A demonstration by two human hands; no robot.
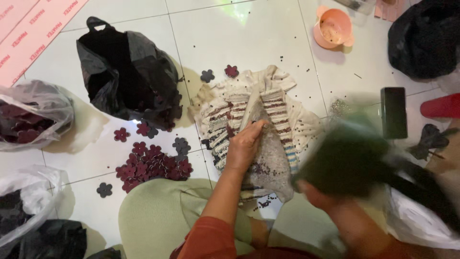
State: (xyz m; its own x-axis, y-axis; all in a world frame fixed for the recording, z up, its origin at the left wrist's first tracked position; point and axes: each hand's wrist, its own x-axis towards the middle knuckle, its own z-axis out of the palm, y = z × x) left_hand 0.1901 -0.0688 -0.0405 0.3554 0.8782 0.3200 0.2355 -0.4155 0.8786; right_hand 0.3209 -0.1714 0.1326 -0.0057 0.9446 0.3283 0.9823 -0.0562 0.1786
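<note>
Left hand (244,144) is closed on a clear plastic bag (270,163) of dark beads; right hand (311,192) is blurred, grip indiscernible. Maroon flower cutouts (151,165) lie beside a black bag (127,72).

Cloth (282,103) at centre on the floor (230,38), open bag (127,76) at ten o'clock, flower pieces (153,165) at eight o'clock, bowl (332,28) at one o'clock, phone (394,112) at three o'clock.

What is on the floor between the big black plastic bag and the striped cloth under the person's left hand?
In the head view, bare white tile, scattered with tiny dark specks, separates the black bag from the striped cloth; two flower-shaped pieces lie near the top.
</note>
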